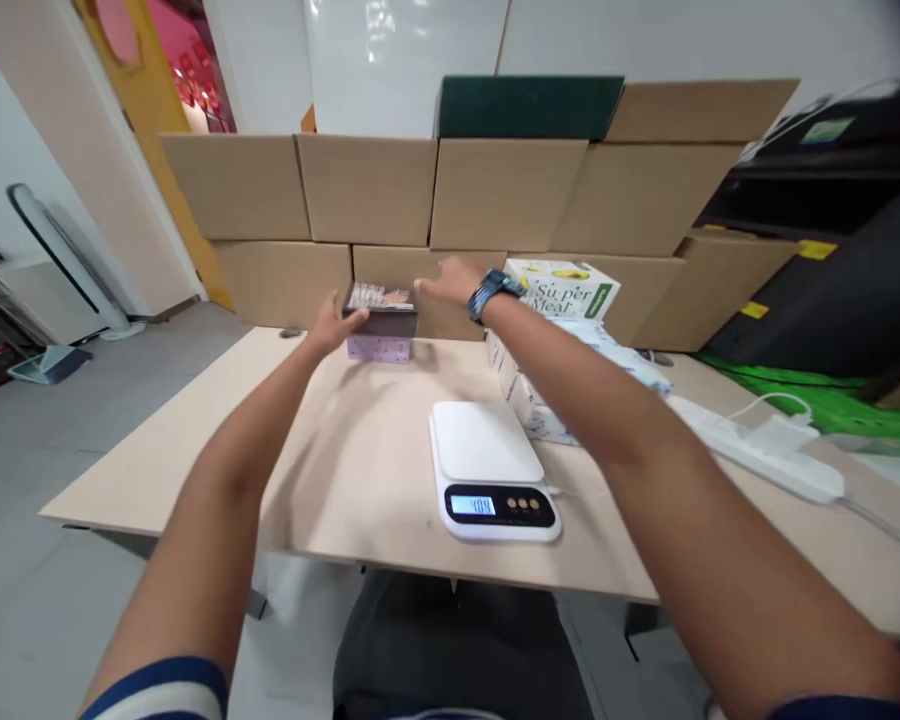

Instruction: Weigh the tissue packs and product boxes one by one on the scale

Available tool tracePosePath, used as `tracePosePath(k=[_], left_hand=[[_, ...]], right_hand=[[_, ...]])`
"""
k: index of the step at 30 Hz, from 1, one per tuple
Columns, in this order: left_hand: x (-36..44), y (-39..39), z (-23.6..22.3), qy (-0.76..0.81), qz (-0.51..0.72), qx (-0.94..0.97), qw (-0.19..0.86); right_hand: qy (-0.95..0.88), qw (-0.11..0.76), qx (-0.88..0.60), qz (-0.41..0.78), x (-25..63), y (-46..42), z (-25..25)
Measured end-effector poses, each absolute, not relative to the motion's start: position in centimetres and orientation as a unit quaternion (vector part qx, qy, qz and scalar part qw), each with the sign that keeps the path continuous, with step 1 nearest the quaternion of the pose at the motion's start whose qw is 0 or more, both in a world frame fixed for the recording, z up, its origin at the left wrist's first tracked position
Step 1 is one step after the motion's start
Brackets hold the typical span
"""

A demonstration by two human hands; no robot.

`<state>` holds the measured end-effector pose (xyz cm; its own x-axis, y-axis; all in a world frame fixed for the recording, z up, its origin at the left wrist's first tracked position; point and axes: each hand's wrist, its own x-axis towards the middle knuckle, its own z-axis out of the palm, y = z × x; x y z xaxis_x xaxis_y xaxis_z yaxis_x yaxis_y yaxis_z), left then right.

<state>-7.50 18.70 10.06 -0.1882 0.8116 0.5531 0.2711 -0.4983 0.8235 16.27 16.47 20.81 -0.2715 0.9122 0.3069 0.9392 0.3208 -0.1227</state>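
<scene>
At the back of the table a dark box (386, 320) with a printed top sits on, or just above, a light purple box (379, 348). My left hand (333, 325) grips the dark box at its left side, thumb along the front. My right hand (450, 284), with a patterned watch on the wrist, is at the box's right end, fingertips against its upper corner; its far fingers are hidden. Nearer to me lies a white digital scale (487, 445) with a lit display and a bare platform.
Right of the scale are a white "Super Meal" box (562, 285) and pale blue-and-white packs (607, 350), partly behind my right forearm. A white power strip (757, 450) lies at the table's right. Stacked cardboard boxes (367, 190) form a wall behind the table (195, 430).
</scene>
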Motion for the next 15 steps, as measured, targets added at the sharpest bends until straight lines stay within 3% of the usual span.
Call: tracePosePath(k=[9,15], left_hand=[[-8.2,23.5,3.1,0.479,0.669,0.527,0.213],[-7.6,24.3,-0.6,0.451,0.674,0.539,0.229]], right_hand=[[-0.868,0.105,-0.470,-0.122,11.6,22.5,14.8],[-0.863,0.064,-0.480,-0.146,11.3,23.9,13.6]])
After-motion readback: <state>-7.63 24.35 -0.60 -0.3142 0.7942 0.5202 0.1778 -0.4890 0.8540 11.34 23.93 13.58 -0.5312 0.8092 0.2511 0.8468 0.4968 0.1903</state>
